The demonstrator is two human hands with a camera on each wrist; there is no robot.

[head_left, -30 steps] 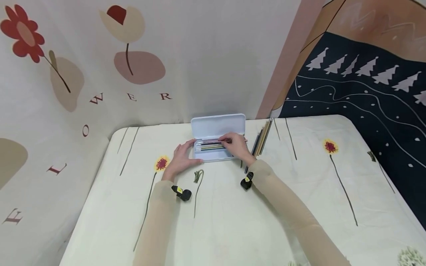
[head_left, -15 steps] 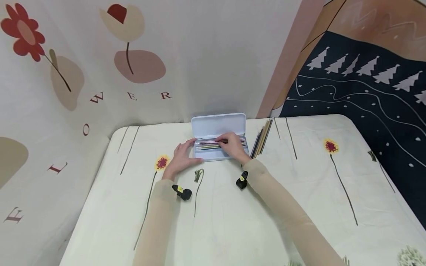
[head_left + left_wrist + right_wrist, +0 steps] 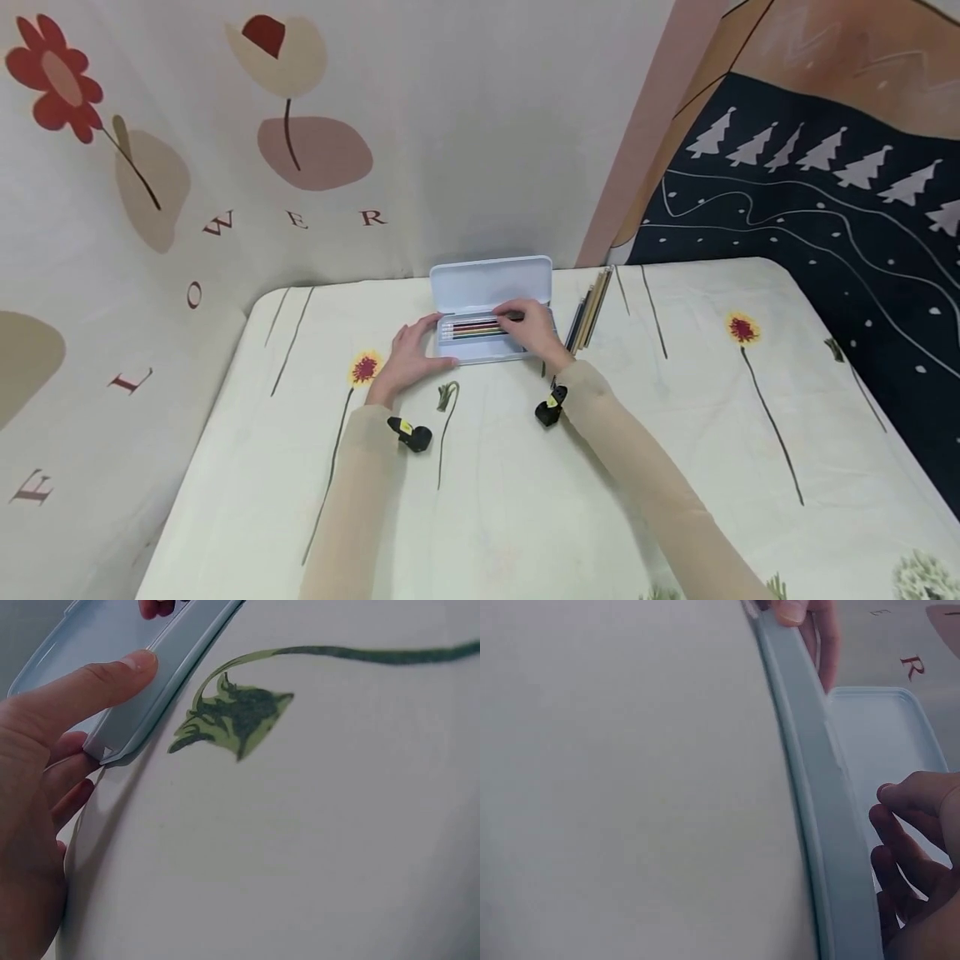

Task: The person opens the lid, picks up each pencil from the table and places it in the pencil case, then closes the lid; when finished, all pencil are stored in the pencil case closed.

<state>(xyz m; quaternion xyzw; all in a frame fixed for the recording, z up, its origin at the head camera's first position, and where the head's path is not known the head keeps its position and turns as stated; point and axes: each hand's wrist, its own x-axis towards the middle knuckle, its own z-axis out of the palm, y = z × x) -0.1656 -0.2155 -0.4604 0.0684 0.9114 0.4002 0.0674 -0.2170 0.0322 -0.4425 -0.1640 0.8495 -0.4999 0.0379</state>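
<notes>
A light blue pencil case point(image 3: 491, 354) stands with its lid point(image 3: 487, 283) up near the table's back edge. Several pencils point(image 3: 468, 329) lie lengthwise inside it. The left hand point(image 3: 411, 354) grips the case's left end; in the left wrist view its thumb point(image 3: 112, 681) lies on the front rim, other fingers behind the end. Over the case's right half is the right hand point(image 3: 531, 327), hiding part of the pencils. In the right wrist view, the right hand's fingers point(image 3: 904, 847) are loosely bent, with a gap between thumb and index finger and no pencil visible there.
Just right of the case, more loose pencils point(image 3: 588, 312) lie slanted on the white flower-printed cloth point(image 3: 487, 500). A printed curtain point(image 3: 495, 150) hangs directly behind the table, and a dark tree-patterned one point(image 3: 795, 200) stands at the right.
The red pencil pinched by the right hand a second ago now appears to lie among the others in the case. The right hand moved left, then slightly back right. The left hand stayed put.
</notes>
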